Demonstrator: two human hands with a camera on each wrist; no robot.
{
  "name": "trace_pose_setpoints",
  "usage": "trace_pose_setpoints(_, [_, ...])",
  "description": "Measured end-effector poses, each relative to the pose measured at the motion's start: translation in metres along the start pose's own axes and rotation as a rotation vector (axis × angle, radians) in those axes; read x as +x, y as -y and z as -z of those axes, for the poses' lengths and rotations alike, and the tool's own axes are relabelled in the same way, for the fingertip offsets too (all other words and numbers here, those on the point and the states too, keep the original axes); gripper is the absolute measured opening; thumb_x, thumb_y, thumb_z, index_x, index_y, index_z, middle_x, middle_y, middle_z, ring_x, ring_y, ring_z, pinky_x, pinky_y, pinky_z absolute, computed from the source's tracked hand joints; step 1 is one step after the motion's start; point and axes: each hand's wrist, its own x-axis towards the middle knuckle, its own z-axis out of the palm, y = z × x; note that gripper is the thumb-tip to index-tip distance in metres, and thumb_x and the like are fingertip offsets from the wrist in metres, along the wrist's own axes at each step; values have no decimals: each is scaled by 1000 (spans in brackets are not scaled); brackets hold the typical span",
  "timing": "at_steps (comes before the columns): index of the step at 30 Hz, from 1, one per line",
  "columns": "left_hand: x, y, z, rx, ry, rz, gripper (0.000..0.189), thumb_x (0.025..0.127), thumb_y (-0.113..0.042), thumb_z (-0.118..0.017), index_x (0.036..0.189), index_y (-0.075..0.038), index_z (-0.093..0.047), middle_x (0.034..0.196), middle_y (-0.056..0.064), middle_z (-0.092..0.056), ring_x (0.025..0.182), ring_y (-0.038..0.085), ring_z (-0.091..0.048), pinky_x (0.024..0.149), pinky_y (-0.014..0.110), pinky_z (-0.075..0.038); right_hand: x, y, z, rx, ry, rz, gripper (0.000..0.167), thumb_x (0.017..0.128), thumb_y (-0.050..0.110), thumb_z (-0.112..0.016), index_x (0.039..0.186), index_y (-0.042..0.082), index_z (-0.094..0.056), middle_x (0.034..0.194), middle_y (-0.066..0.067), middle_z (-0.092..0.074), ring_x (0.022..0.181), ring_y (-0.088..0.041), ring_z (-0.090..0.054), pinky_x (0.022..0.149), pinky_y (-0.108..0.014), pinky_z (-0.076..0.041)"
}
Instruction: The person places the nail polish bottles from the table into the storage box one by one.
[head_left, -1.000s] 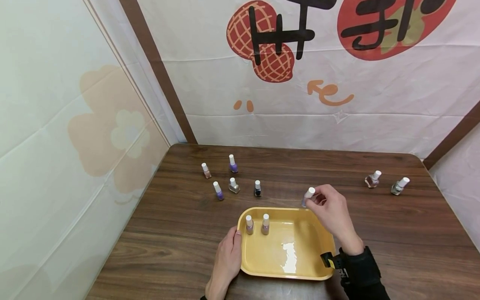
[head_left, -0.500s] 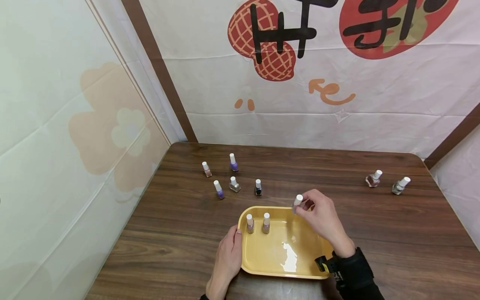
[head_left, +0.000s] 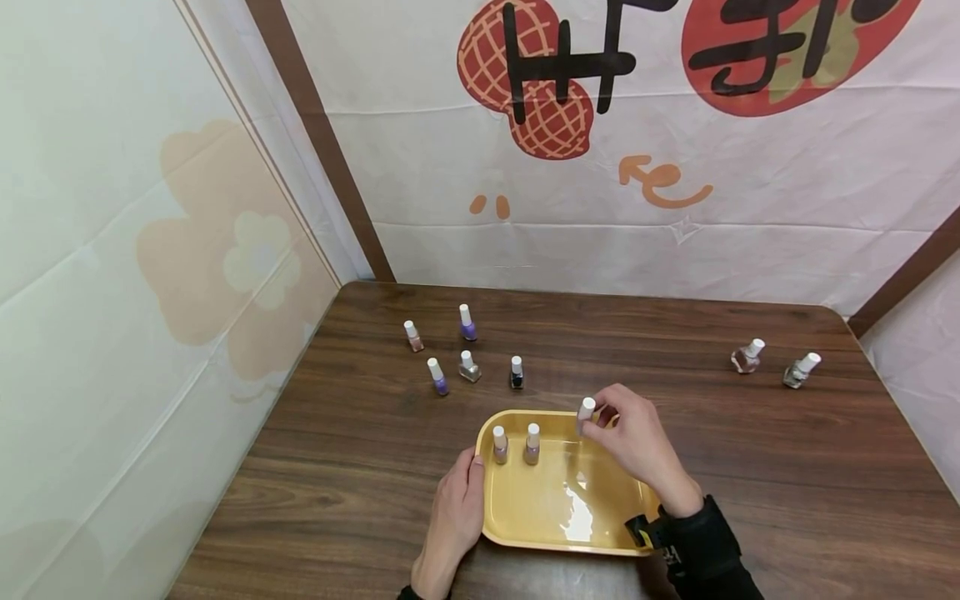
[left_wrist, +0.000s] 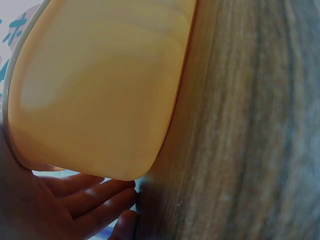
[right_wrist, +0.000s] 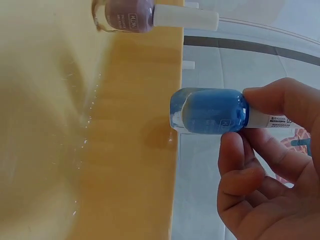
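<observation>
My right hand [head_left: 633, 435] pinches a nail polish bottle [right_wrist: 212, 111] with blue polish by its white cap, above the far rim of the yellow tray [head_left: 570, 546]. The bottle's glass base points down to the tray. At the tray's left side, my left hand [head_left: 453, 508] holds the wall, thumb at the rim and fingers along the outside; its fingers [left_wrist: 95, 200] show under the tray's corner in the left wrist view. Two mauve nail polish bottles, one at the far left corner [head_left: 500, 446] and one beside it [head_left: 532, 444], stand upright in the tray.
Beyond the tray to the left stand several more bottles, among them a black one [head_left: 517, 373], a silvery one [head_left: 469, 367] and a purple one [head_left: 438, 377]. Two bottles, one brownish [head_left: 747, 357] and one dark clear [head_left: 801, 372], are at the far right. A fabric wall [head_left: 600, 258] borders the table's back.
My right hand has carried the blue nail polish bottle leftward and slightly nearer, from the tray's far right to over its far rim. The left hand keeps its hold on the tray.
</observation>
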Motion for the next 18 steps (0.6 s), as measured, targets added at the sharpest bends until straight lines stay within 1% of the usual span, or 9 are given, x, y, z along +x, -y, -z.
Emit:
trace_pose_setpoints(5, [0,1,0,-2,-2,-4,36,105,-26,-36,124,-8,-60,117,11,-68,109,26,-64,91,46,-49,-1,1,-3,-7,43,-7,13,76,6,-74,81,14,-66,81,2,-61,71,-9,-58,63,-21,-45])
trace_pose_setpoints(12, [1,1,1,-11,9,4,36,105,-27,-36,125,-9,-60,116,10,-68,108,24,-64,91,45,-49,-1,2,-7,-21,131,-14,11,76,9,-73,79,16,-65,81,2,-61,72,-9,-58,63,-21,-44])
trace_pose_setpoints(15, [1,1,1,-10,10,3,35,105,-26,-36,125,-9,-60,116,10,-68,108,24,-64,91,45,-49,-1,1,-9,-29,147,-5,12,75,10,-74,77,16,-64,80,1,-61,71,-8,-57,63,-20,-43])
trace_pose_setpoints(18, [1,2,1,-11,10,5,35,105,-26,-37,125,-9,-60,116,10,-68,107,24,-64,90,45,-49,-1,-1,-11,-38,142,16,13,74,9,-75,75,15,-63,78,1,-61,69,-7,-57,62,-20,-43])
